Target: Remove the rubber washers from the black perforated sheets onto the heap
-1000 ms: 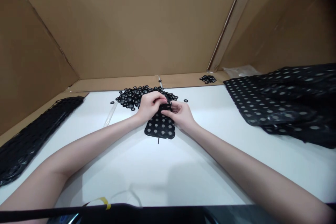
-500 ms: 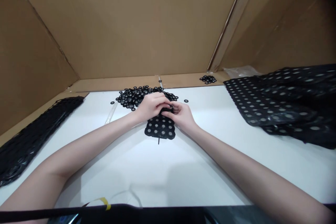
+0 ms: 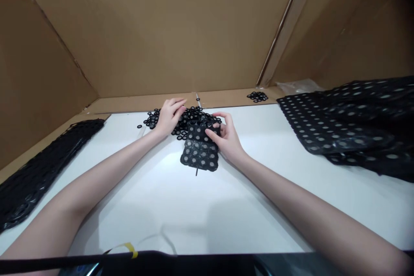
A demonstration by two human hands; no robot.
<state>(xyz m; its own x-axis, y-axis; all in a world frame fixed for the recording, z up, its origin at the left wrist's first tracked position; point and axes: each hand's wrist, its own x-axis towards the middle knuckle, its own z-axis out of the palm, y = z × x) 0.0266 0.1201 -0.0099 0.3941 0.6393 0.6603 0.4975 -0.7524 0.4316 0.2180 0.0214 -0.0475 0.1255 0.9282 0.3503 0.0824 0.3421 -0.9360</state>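
My right hand [image 3: 229, 140] grips the right edge of a small black sheet with rows of grey dots [image 3: 199, 155], its thumb on top. The sheet lies on the white table, and its far end stands slightly raised from the near part. A short thin black strip sticks out from the sheet's near edge. Over the heap of small black rings [image 3: 190, 116] is my left hand [image 3: 168, 116], its fingers stretched out and the thumb a little apart. No ring shows in it. Part of the heap is hidden behind this hand and the sheet.
A large dotted black sheet [image 3: 310, 131] lies folded at the right, with clear plastic [image 3: 299, 87] behind it. A smaller ring cluster [image 3: 258, 96] sits at the back. Black netted material [image 3: 48, 164] in plastic lies at the left. Cardboard walls [image 3: 161, 34] surround the white table [image 3: 155, 207].
My left hand has left the sheet and moved left and back to the ring heap. My right hand stays at the sheet with its fingers spread wider; the sheet's far part is now uncovered.
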